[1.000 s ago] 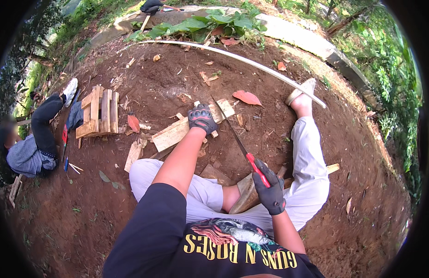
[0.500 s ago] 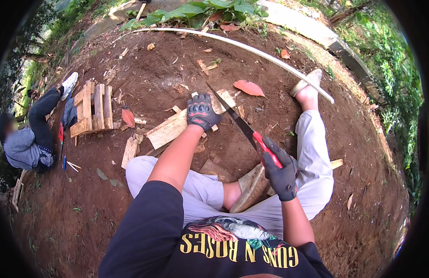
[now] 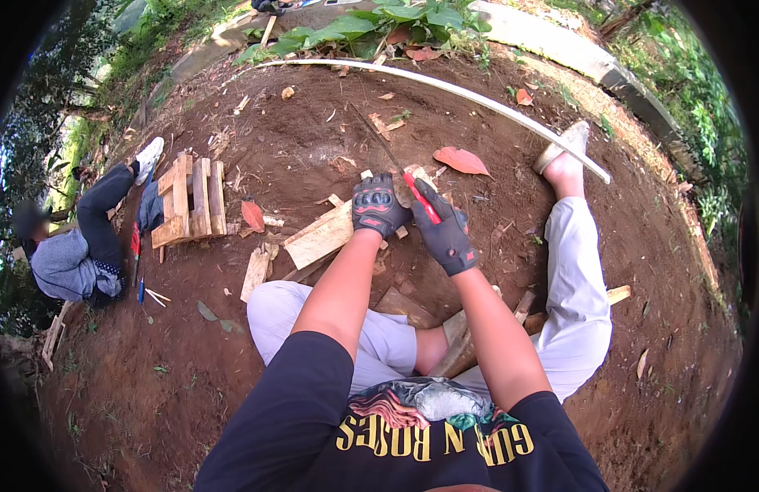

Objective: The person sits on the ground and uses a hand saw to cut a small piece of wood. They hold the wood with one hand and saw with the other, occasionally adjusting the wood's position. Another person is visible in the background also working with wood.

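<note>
Since half a second ago the right hand [image 3: 447,232] has swung up and inward, so the knife [image 3: 396,168] that slanted out to the right now points up and away over the dirt, and both gloved hands sit close together. At the far left another person [image 3: 72,250] sits on the ground beside a small wooden pallet [image 3: 191,201], with a red-handled tool [image 3: 135,246] lying by their leg. The left hand [image 3: 375,205], in a black glove with red marks, presses palm down with fingers curled over the near end of a pale wooden plank [image 3: 320,238], which lies flat on the bare earth just in front of the person's crossed legs. The plank is light and rough-edged, with smaller offcuts scattered about it. Just to its right, the right hand is clamped on the knife's red handle; the dark, thin blade runs up and leftward, and its tip is hard to make out against the soil, perhaps ending near the scattered chips. Where blade meets wood is hidden behind the gloves. Both forearms reach forward, elbows bent, nearly parallel. Farther right, a long white pipe [image 3: 478,102] curves across the ground past the outstretched foot.
</note>
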`<action>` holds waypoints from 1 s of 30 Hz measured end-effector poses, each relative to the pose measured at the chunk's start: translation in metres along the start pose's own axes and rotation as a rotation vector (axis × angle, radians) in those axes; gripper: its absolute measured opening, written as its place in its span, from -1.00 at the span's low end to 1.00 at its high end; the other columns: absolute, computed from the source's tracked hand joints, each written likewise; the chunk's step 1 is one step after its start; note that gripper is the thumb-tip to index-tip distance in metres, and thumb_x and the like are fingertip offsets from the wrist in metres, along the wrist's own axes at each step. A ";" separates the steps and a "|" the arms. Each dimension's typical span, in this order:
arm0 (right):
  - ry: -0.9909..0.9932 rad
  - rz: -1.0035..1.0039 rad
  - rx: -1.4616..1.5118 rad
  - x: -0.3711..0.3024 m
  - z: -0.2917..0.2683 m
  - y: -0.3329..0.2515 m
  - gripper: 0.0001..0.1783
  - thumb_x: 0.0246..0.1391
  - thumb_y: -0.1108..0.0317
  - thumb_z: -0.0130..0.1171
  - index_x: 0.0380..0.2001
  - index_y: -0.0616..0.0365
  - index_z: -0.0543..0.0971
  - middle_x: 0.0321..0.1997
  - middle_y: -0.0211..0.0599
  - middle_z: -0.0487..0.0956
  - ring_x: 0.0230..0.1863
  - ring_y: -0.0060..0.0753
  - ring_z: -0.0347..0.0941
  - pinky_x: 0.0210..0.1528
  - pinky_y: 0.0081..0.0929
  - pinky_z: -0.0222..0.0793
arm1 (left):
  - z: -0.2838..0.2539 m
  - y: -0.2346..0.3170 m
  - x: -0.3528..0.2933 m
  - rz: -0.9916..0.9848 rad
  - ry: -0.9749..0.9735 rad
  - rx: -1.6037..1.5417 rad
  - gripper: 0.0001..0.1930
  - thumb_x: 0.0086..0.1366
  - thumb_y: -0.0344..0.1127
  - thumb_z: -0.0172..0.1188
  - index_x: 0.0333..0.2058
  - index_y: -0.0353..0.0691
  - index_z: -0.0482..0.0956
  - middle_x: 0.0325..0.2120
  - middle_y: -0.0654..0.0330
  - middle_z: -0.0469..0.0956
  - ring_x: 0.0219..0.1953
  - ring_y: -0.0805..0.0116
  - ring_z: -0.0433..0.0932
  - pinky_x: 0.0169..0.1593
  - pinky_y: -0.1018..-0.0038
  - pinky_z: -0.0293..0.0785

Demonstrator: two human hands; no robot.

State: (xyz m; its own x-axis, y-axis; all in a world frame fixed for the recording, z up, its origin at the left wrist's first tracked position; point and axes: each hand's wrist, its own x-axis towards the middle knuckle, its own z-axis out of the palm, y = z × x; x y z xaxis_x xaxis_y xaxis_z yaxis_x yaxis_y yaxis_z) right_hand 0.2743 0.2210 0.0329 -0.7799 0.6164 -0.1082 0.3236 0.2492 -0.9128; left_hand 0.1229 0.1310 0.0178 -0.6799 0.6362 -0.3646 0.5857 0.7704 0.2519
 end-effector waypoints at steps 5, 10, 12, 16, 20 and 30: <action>-0.042 0.017 -0.104 -0.092 -0.065 -0.027 -0.47 0.45 0.18 0.32 0.44 -0.12 0.64 0.39 0.01 0.69 0.41 0.10 0.64 0.42 -0.10 0.55 | -0.002 -0.004 -0.003 -0.039 -0.004 0.035 -0.20 0.11 0.21 0.57 0.20 -0.19 0.63 0.17 -0.02 0.68 0.27 -0.02 0.64 0.36 0.08 0.51; -0.067 0.102 -0.222 -0.191 -0.136 -0.067 -0.46 0.45 0.26 0.30 0.41 0.17 0.63 0.34 0.08 0.73 0.33 0.11 0.71 0.37 -0.11 0.59 | 0.000 -0.003 -0.003 -0.032 0.009 0.003 -0.19 0.07 0.16 0.60 0.22 -0.17 0.61 0.19 0.01 0.67 0.28 0.02 0.64 0.37 0.07 0.50; -0.091 0.127 -0.223 -0.201 -0.146 -0.077 -0.47 0.45 0.27 0.30 0.39 0.25 0.63 0.32 0.11 0.74 0.32 0.12 0.72 0.37 -0.12 0.60 | -0.002 -0.005 -0.005 -0.036 -0.001 -0.011 -0.17 0.10 0.14 0.55 0.28 -0.18 0.60 0.19 0.01 0.66 0.28 0.02 0.64 0.37 0.08 0.49; -0.060 0.146 -0.245 -0.164 -0.121 -0.057 -0.48 0.45 0.26 0.31 0.37 0.23 0.65 0.32 0.10 0.74 0.33 0.08 0.71 0.37 -0.14 0.59 | 0.005 -0.010 -0.005 -0.019 0.012 -0.028 -0.17 0.11 0.15 0.54 0.27 -0.22 0.61 0.17 -0.05 0.67 0.25 -0.03 0.65 0.35 0.07 0.53; 0.009 0.061 -0.165 -0.099 -0.058 -0.006 -0.50 0.46 0.25 0.32 0.38 0.12 0.67 0.33 0.03 0.74 0.35 0.01 0.70 0.38 -0.13 0.57 | 0.011 -0.011 -0.002 -0.002 0.047 -0.064 -0.13 0.05 0.17 0.59 0.24 -0.25 0.62 0.15 -0.06 0.69 0.20 -0.06 0.69 0.33 0.04 0.56; -0.010 0.019 -0.029 -0.009 -0.014 0.002 -0.50 0.46 0.26 0.36 0.40 0.03 0.67 0.39 -0.01 0.71 0.44 -0.06 0.64 0.48 -0.18 0.48 | 0.013 -0.011 0.004 0.005 0.071 -0.051 -0.19 0.13 0.27 0.52 0.16 -0.26 0.67 0.14 -0.12 0.70 0.22 -0.10 0.68 0.32 0.05 0.57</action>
State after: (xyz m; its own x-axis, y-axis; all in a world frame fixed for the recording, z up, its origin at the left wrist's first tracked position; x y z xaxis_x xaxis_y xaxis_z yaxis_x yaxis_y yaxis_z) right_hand 0.2895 0.2264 0.0380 -0.7787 0.6138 -0.1296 0.3537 0.2589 -0.8988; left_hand 0.1200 0.1245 0.0021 -0.7077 0.6400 -0.2992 0.5672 0.7672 0.2995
